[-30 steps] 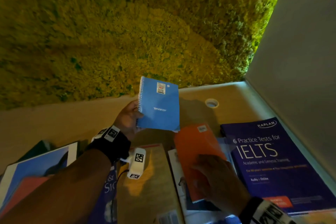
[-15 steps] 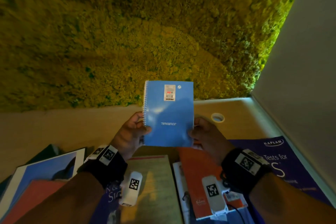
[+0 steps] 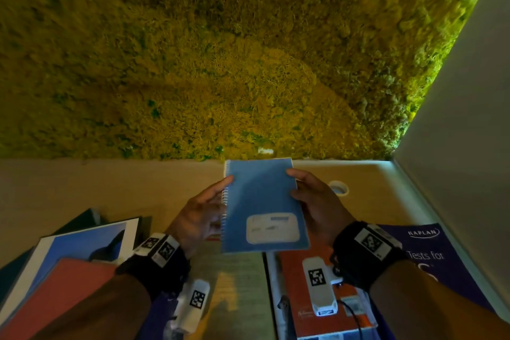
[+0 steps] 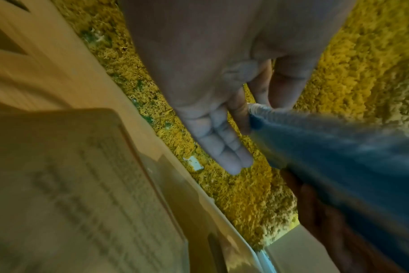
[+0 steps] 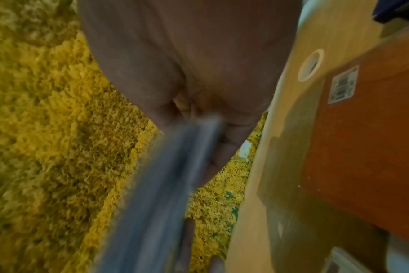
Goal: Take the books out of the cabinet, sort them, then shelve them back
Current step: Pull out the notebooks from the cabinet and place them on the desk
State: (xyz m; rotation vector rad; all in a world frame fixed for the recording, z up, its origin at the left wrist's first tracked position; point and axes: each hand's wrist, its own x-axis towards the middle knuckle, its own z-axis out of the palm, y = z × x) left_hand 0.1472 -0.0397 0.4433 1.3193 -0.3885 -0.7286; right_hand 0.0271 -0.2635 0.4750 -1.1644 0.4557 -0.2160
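Observation:
A blue spiral notebook [image 3: 262, 201] hangs between both hands above the wooden surface [image 3: 82, 188]; a white label sits low on the cover facing me. My left hand [image 3: 204, 210] holds its spiral edge, thumb on the front and fingers behind. My right hand [image 3: 314, 201] grips the opposite edge the same way. In the left wrist view the notebook [image 4: 339, 147] meets the left hand [image 4: 210, 110] at the wire coil. The right wrist view shows the notebook [image 5: 163, 184] blurred under the right hand [image 5: 187, 64].
Books lie flat below my arms: an orange one [image 3: 292, 270], a purple Kaplan IELTS book [image 3: 430, 251], a beige one [image 3: 237, 284], a pink one [image 3: 63, 290], a white-bordered blue one [image 3: 91, 240]. A moss wall [image 3: 220, 63] stands behind, a white panel [image 3: 469, 119] at right, a round hole [image 3: 338, 188] nearby.
My right hand left the orange book and took the notebook's right edge. Both hands then turned the notebook over, so the white label side now faces me, and it sits lower.

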